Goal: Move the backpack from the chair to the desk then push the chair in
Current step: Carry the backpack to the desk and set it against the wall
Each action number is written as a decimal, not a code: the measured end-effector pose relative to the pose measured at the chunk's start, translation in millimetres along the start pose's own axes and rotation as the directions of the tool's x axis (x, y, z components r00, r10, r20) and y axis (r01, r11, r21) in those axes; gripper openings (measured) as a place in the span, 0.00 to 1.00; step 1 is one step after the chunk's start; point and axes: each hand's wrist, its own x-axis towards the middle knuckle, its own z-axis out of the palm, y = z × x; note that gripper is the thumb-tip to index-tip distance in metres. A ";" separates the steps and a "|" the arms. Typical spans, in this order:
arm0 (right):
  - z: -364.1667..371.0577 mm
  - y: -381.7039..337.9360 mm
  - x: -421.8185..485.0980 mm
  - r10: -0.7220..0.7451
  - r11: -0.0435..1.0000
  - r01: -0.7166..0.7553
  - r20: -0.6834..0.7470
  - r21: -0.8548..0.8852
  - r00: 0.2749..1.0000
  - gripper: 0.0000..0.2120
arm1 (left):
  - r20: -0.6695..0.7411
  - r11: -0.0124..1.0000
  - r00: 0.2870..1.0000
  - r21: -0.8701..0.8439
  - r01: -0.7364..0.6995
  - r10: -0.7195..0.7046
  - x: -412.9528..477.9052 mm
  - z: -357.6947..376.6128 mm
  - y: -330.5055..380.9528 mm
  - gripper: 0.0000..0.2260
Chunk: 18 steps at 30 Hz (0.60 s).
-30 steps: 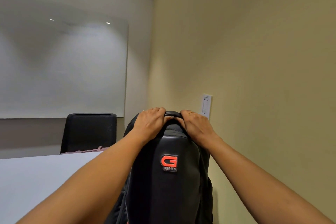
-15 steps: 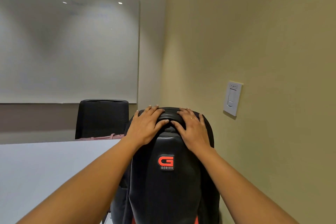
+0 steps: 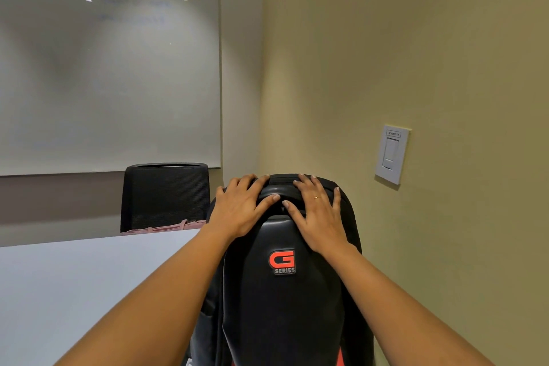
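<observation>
A tall black padded back with a red "G SERIES" badge (image 3: 282,291) stands upright just right of the white desk (image 3: 74,291). It looks like the chair's back, but I cannot rule out a backpack. My left hand (image 3: 240,208) and my right hand (image 3: 318,217) lie flat on its top with fingers spread. The thumbs nearly meet at a black band across the top. Neither hand holds anything. Its lower part and whatever it stands on are out of view.
A second black mesh chair (image 3: 165,196) stands at the desk's far end under a whiteboard (image 3: 110,83). Something pink with straps (image 3: 166,228) lies at the far desk edge. A yellow wall with a light switch (image 3: 391,154) is close on the right.
My fingers were curled over the top edge a second ago and now lie flat and spread. The view has shifted, so the wall switch sits further right.
</observation>
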 end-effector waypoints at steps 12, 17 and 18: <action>17.4 -21.7 23.7 -0.244 0.955 0.217 0.119 0.204 0.962 0.34 | -0.120 0.946 0.968 0.217 0.242 -0.221 -34.9 -8.9 -13.6 0.27; 22.3 -26.3 42.8 -0.364 0.925 0.320 0.242 0.205 0.899 0.30 | -0.192 0.882 0.928 0.297 0.365 -0.319 -48.9 -17.0 -6.2 0.28; 23.5 -27.6 45.9 -0.371 0.925 0.330 0.258 0.190 0.892 0.28 | -0.160 0.879 0.927 0.297 0.373 -0.339 -50.3 -18.2 -5.1 0.28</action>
